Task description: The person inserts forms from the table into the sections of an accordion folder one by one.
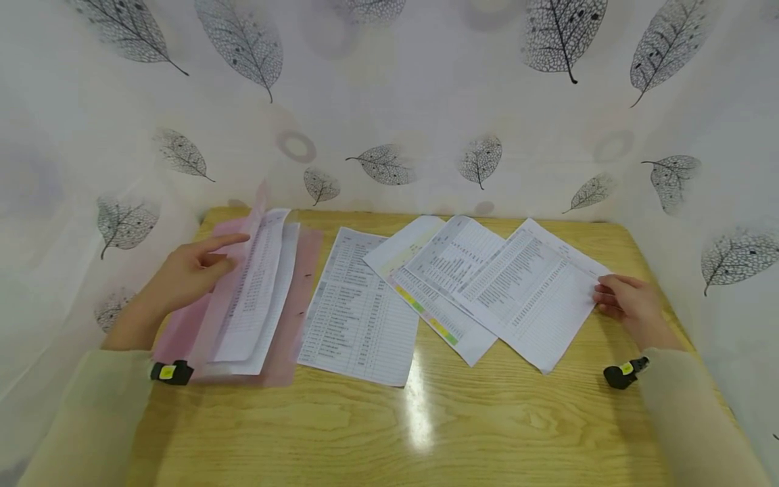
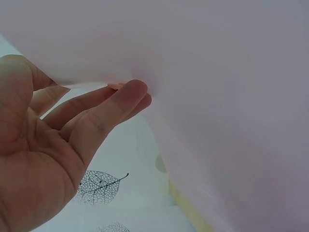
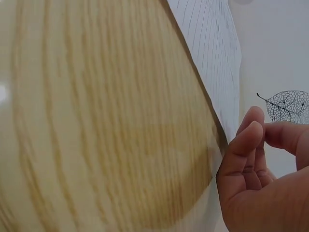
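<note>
At the left lies a pink folder (image 1: 307,270), its translucent cover (image 2: 217,96) raised and tilted over the printed pages (image 1: 258,297) inside. My left hand (image 1: 185,270) pinches the cover's edge between thumb and fingers, as the left wrist view shows close up. Across the table, my right hand (image 1: 633,301) holds the right corner of a printed sheet (image 1: 535,291) between thumb and fingers. That sheet partly covers another printed sheet (image 1: 453,260), which overlaps a sheet with yellow, green and pink cells (image 1: 471,348).
One more printed sheet (image 1: 365,311) lies flat right of the folder. Everything rests on a wood-grain table (image 1: 517,426). Behind and at both sides hangs a white leaf-patterned curtain (image 1: 426,101), close to the table's edges.
</note>
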Action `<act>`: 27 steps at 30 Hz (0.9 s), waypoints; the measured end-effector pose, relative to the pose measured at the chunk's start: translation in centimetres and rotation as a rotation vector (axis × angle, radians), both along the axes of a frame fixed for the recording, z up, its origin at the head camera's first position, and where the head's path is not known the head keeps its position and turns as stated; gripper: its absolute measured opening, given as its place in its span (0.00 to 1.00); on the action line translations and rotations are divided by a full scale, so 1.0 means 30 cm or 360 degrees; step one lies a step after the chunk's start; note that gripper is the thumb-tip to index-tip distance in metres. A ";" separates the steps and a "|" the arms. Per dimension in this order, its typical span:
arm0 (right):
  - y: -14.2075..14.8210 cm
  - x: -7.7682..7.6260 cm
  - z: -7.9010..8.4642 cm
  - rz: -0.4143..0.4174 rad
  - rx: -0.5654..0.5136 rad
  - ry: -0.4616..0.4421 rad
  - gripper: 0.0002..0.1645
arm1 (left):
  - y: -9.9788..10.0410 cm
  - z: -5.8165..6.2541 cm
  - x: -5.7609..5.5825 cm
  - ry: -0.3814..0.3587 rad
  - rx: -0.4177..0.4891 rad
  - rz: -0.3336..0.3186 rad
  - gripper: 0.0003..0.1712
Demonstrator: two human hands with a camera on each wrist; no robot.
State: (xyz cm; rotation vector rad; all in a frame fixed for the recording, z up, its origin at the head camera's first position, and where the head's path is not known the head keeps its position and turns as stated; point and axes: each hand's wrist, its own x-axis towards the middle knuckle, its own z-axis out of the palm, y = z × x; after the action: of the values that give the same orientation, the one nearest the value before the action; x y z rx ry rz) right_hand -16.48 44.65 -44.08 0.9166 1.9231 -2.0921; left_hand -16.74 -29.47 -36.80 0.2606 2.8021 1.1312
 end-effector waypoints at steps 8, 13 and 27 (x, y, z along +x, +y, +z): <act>0.038 -0.002 -0.020 -0.0171 0.0004 -0.0040 0.05 | 0.001 0.002 0.003 -0.0017 -0.0014 0.0012 0.27; 0.047 -0.008 -0.023 -0.0148 0.0005 -0.0062 0.18 | 0.001 0.000 0.000 -0.0018 -0.0018 0.0009 0.27; 0.055 -0.041 -0.013 -0.0127 -0.0064 -0.0174 0.18 | 0.005 0.000 -0.001 -0.0025 -0.0009 0.0005 0.27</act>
State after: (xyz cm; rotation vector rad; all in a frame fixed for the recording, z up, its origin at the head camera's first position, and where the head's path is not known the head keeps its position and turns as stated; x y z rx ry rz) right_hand -17.70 46.30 -44.46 1.0921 1.8127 -2.0688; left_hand -16.76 -29.34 -36.80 0.2456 2.7929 1.1213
